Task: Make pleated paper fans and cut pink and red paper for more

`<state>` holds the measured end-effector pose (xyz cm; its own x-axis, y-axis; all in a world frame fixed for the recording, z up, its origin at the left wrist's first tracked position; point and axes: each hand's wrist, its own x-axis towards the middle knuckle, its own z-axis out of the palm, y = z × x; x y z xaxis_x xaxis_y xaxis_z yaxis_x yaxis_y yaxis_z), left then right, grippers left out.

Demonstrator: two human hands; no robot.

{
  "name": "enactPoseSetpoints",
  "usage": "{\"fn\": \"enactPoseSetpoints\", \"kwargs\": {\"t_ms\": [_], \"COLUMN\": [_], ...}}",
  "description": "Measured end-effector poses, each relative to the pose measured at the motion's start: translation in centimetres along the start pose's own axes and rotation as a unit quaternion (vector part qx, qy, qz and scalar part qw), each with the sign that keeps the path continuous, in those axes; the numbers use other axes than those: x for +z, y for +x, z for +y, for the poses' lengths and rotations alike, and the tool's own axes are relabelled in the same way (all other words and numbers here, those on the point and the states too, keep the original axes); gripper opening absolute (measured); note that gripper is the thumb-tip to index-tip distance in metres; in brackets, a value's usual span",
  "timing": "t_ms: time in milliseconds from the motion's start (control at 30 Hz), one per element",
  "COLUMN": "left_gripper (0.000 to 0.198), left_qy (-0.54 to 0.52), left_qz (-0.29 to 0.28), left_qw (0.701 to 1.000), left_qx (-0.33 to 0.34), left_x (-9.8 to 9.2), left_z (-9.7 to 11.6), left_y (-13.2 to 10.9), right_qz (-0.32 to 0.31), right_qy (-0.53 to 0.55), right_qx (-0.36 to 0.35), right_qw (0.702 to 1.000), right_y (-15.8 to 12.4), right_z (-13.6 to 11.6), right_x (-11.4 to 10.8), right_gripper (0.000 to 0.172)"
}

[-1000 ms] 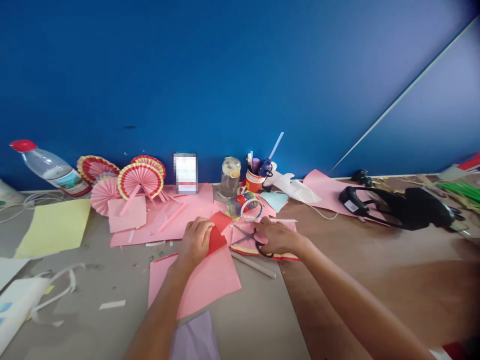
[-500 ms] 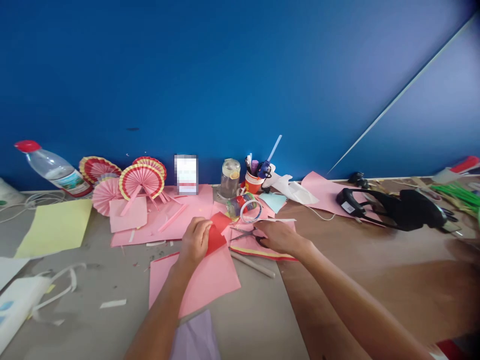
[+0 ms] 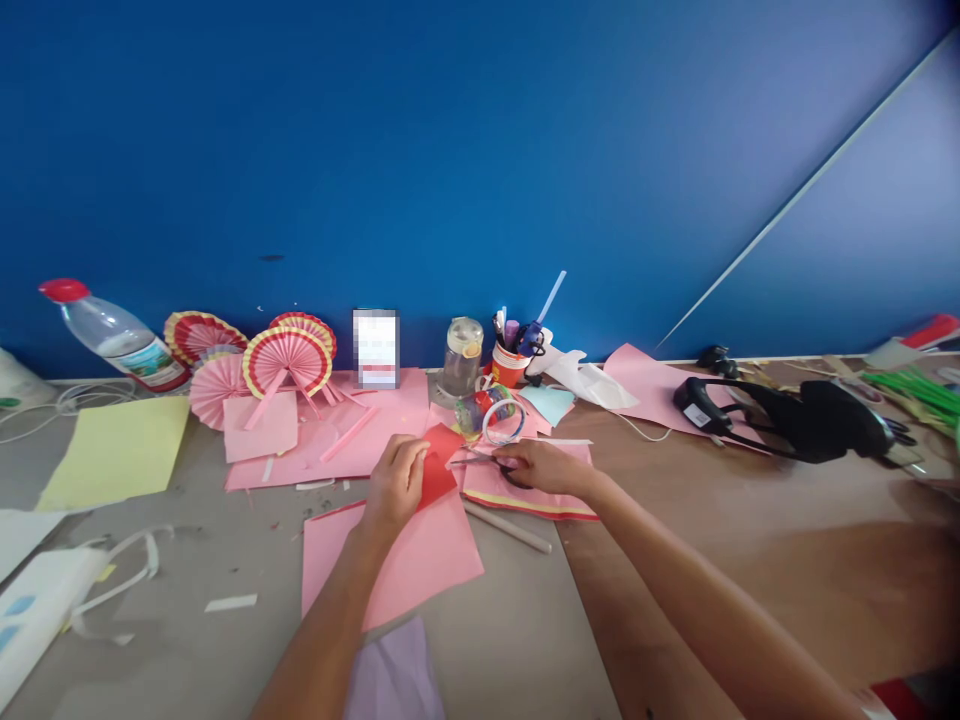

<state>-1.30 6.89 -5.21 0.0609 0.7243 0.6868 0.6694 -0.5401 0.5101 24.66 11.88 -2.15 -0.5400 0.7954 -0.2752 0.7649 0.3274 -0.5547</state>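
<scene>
My left hand [image 3: 399, 482] pinches the left edge of a folded piece of red paper [image 3: 441, 468] above a pink paper sheet [image 3: 420, 570]. To its right, my right hand [image 3: 536, 467] has its fingers on the dark handles of a pair of scissors [image 3: 480, 457]. The blades point left, close to the red paper's right edge; whether they touch it I cannot tell. Beneath the scissors lies a pink paper piece with red and yellow edging [image 3: 525, 500]. A pale stick [image 3: 510, 527] rests in front of it. A roll of tape [image 3: 504, 420] stands just behind the scissors.
Pleated paper fans [image 3: 287, 362] lean near the blue wall, beside a phone [image 3: 376, 348]. A glass jar [image 3: 460, 357] and a cup of pens [image 3: 510, 366] stand behind my hands. A tilted bottle [image 3: 124, 340] is at left, a black headset [image 3: 810, 418] at right.
My right hand has closed on the scissors' handles and shifted them slightly left, toward the red paper. My left hand still holds the red paper. The whole view has shifted slightly.
</scene>
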Motion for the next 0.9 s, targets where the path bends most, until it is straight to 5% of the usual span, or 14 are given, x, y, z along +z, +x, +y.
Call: {"fn": "enactPoseSetpoints", "kwargs": {"t_ms": [300,500,900], "left_gripper": [0.018,0.018,0.017], "left_qy": [-0.010,-0.014,-0.019], "left_qz": [0.004,0.012,0.009], "left_qw": [1.000,1.000,1.000], "left_qx": [-0.001,0.001,0.004], "left_x": [0.1,0.0,0.1], "left_z": [0.1,0.5,0.4], "left_y": [0.0,0.1,0.1], "right_qz": [-0.009,0.082,0.062], "right_qy": [-0.072,-0.222,-0.177], "right_qx": [-0.018,0.061,0.036], "right_qw": [0.997,0.970,0.982], "right_y": [-0.7,-1.2,-1.0], "right_z": [-0.9,-3.5,-2.5], "right_x": [-0.2,1.0,1.9], "right_gripper": [0.041,0.038,0.033]}}
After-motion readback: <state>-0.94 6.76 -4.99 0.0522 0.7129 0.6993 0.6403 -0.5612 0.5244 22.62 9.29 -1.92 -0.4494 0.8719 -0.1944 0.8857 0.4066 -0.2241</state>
